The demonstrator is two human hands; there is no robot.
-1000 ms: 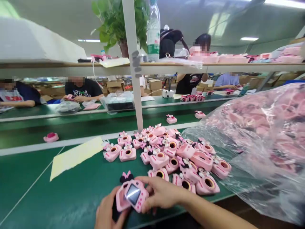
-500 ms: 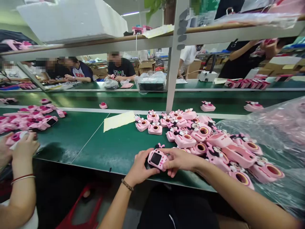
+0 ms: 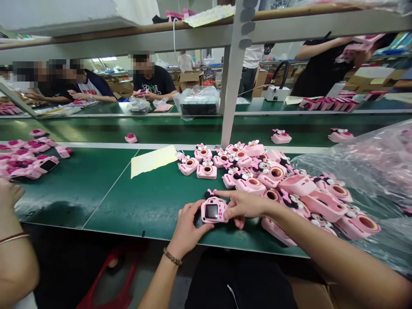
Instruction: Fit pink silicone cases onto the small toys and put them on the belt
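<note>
a: where's the small pink plastic toy camera with a dark square screen [image 3: 211,211]?
b: lower middle of the frame, over the green surface [image 3: 164,193]; left hand [image 3: 189,224] holding its left side, right hand [image 3: 243,207] gripping its right, index finger reaching the pink bow [image 3: 210,191]
a: and nearby?
b: a heap of pink mouse-eared cases [image 3: 298,185], right of centre

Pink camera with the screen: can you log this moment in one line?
left hand: holds pink camera | right hand: touches its right edge | screen: dark | nearby: piled pink cases, yellow sheet
</note>
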